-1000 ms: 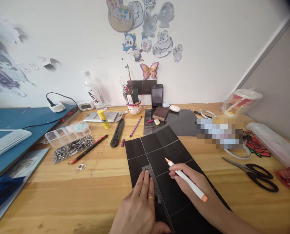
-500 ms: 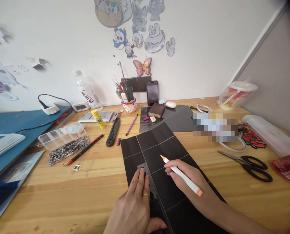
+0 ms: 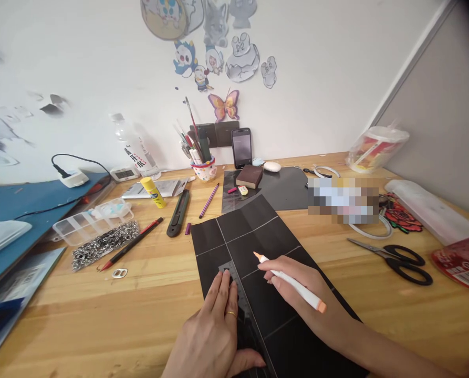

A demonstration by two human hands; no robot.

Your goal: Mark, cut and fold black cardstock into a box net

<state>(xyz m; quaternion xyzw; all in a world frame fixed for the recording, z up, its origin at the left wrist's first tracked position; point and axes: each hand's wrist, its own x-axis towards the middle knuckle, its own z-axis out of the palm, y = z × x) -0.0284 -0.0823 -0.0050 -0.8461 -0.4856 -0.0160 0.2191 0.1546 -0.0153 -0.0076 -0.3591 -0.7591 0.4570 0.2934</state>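
Note:
A black sheet of paper (image 3: pixel 253 236) with pale ruled lines lies on the wooden desk (image 3: pixel 139 304) in front of me. My left hand (image 3: pixel 214 331), a ring on one finger, lies flat with fingers stretched out on a dark ruler (image 3: pixel 240 304) and presses it onto the sheet. My right hand (image 3: pixel 297 294) is closed round a white pen with an orange tip (image 3: pixel 289 281). The pen's tip hovers just right of the ruler's far end.
Black scissors (image 3: pixel 395 256) lie to the right. To the left are a utility knife (image 3: pixel 179 211), a red pencil (image 3: pixel 134 244), a glue stick (image 3: pixel 151 191), a pile of metal rings (image 3: pixel 104 244) and a clear compartment box (image 3: pixel 88 220). A cup of brushes (image 3: pixel 202 168) and a phone (image 3: pixel 242 148) stand by the wall.
The view has drifted right and up, so everything sits lower left in frame. Both hands keep their grip and place on the ruler and pen.

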